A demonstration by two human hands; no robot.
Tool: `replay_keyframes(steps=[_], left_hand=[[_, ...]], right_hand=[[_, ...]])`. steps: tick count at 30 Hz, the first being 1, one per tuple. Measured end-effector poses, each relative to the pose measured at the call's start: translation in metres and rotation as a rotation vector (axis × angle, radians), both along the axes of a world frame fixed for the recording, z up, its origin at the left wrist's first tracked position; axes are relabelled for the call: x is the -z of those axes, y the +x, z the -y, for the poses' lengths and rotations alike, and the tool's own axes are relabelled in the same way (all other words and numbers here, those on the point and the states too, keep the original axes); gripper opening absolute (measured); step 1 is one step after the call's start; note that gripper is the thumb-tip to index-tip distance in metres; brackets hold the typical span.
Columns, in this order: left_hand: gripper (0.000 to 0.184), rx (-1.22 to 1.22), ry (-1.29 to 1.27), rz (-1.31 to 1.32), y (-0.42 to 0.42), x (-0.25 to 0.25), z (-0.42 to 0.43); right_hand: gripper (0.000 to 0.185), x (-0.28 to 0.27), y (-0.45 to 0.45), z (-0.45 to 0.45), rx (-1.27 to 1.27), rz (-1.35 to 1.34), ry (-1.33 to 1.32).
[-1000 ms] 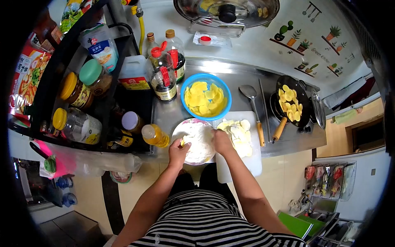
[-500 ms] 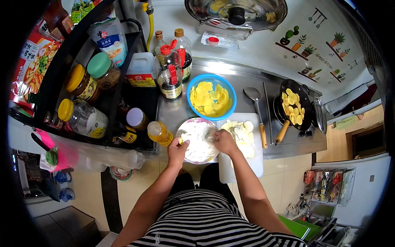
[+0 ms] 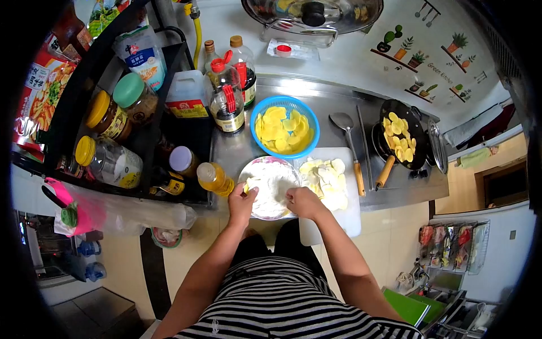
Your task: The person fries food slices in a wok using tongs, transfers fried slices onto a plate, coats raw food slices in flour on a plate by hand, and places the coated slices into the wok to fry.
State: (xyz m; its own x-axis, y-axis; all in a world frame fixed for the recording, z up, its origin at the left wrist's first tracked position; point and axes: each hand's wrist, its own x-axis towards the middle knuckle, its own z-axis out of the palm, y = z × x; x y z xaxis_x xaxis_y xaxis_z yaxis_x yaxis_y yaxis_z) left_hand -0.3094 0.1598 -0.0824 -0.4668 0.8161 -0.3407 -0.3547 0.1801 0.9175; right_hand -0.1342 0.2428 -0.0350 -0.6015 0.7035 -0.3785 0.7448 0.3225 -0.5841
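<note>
A bowl of white powder (image 3: 272,183) stands at the counter's front edge. My left hand (image 3: 242,202) is closed at its left rim, with a pale yellow slice between thumb and fingers. At the right rim my right hand (image 3: 303,201) is closed, fingertips together over the powder; what they hold is too small to make out. Behind the bowl is a blue basket (image 3: 316,131) with yellow slices (image 3: 276,129). On the white cutting board (image 3: 348,221), right of the bowl, lie powder-coated slices (image 3: 328,182).
A black wok (image 3: 418,135) with yellow slices sits on the right, a spatula (image 3: 350,141) beside the board. An oil bottle (image 3: 215,179) stands just left of the bowl, dark sauce bottles (image 3: 227,104) behind it. A black rack (image 3: 148,169) with jars fills the left.
The view shifts slightly. My right hand has moved a little lower along the bowl's right rim. My left hand stays at the left rim with its slice.
</note>
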Motion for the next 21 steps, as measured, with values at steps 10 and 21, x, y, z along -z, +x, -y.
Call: replay_keyframes(steps=[10, 21], left_hand=[[0.02, -0.001, -0.003, -0.017, 0.001, 0.003, 0.003], [0.022, 0.012, 0.006, -0.03, 0.005, 0.009, 0.001]], right_hand=[[0.027, 0.031, 0.012, 0.019, -0.257, 0.113, 0.141], [0.022, 0.025, 0.004, 0.001, 0.308, -0.586, -0.196]])
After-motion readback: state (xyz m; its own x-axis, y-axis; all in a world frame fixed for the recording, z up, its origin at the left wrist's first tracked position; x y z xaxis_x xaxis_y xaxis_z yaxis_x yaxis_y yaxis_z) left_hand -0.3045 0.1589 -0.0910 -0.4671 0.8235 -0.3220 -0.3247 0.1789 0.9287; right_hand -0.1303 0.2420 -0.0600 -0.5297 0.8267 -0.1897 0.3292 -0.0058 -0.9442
